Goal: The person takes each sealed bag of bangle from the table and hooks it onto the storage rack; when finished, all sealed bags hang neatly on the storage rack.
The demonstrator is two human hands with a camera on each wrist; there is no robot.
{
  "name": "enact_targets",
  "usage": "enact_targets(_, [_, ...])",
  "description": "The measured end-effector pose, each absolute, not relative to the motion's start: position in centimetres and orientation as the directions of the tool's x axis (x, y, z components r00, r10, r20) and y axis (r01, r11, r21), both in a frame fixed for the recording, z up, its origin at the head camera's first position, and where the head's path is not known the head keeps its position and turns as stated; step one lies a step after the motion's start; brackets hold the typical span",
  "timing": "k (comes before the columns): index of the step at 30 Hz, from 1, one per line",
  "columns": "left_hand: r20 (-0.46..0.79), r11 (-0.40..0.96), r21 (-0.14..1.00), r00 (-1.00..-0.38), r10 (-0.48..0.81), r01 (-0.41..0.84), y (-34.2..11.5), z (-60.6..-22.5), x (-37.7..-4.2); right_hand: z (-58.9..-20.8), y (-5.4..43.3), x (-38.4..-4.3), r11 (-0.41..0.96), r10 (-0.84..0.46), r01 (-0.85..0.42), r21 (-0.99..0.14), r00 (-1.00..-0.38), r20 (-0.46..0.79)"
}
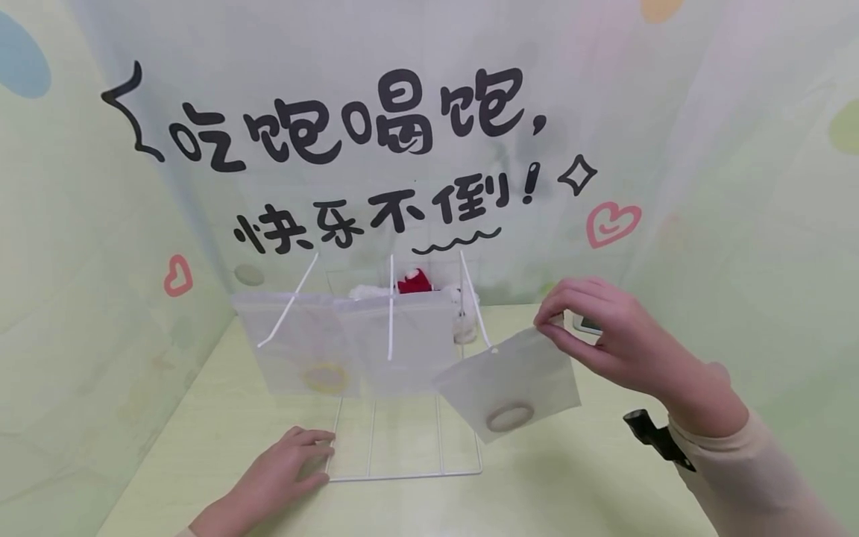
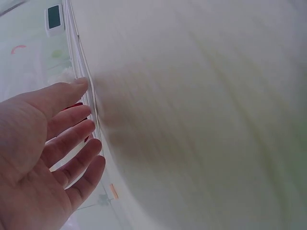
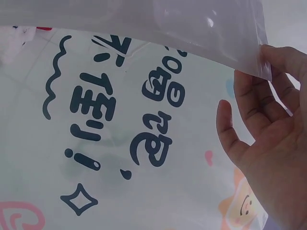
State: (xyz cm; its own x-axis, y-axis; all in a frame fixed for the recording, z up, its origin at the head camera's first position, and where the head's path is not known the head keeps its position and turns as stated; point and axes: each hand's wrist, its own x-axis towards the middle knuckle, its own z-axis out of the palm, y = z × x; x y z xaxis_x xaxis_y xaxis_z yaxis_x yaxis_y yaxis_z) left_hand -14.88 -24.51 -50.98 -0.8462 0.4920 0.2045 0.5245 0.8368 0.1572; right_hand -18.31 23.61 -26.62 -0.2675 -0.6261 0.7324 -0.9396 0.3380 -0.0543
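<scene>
My right hand (image 1: 604, 328) pinches the upper right corner of a translucent pouch (image 1: 537, 373) with a brownish ring-shaped item (image 1: 510, 416) inside. The pouch hangs tilted, its top edge at the tip of the right prong of a white wire rack (image 1: 403, 476). Whether the prong passes through its hole cannot be told. Another pouch (image 1: 282, 358) with a yellowish ring (image 1: 326, 377) hangs at the left prong, and a third pouch (image 1: 416, 335) at the middle one. My left hand (image 1: 278, 470) touches the left side of the rack's base, fingers loosely extended.
Behind the rack stands a white plush toy with a red part (image 1: 414, 281). A small white device with a dark screen (image 1: 587, 324) lies behind my right hand. Printed fabric walls (image 1: 738, 246) enclose the pale table (image 1: 215, 418) at the back and sides.
</scene>
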Motion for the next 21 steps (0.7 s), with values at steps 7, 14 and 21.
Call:
enact_targets(7, [0.208, 0.835, 0.161, -0.846, 0.492, 0.525, -24.5, -51.0, -14.9, -26.8, 23.6, -18.7, 0.338, -0.617, -0.939, -0.067, -0.275, 0.737])
enact_targets(14, [0.209, 0.837, 0.154, -0.845, 0.492, 0.525, -24.4, -50.8, -14.9, -26.7, 23.5, -18.9, 0.335, -0.608, -0.939, -0.078, -0.278, 0.744])
enact_targets(21, [0.208, 0.839, 0.162, -0.849, 0.486, 0.52, -24.4, -50.6, -14.9, -27.0, 23.3, -19.4, 0.312, -0.588, -0.942, -0.125, -0.294, 0.753])
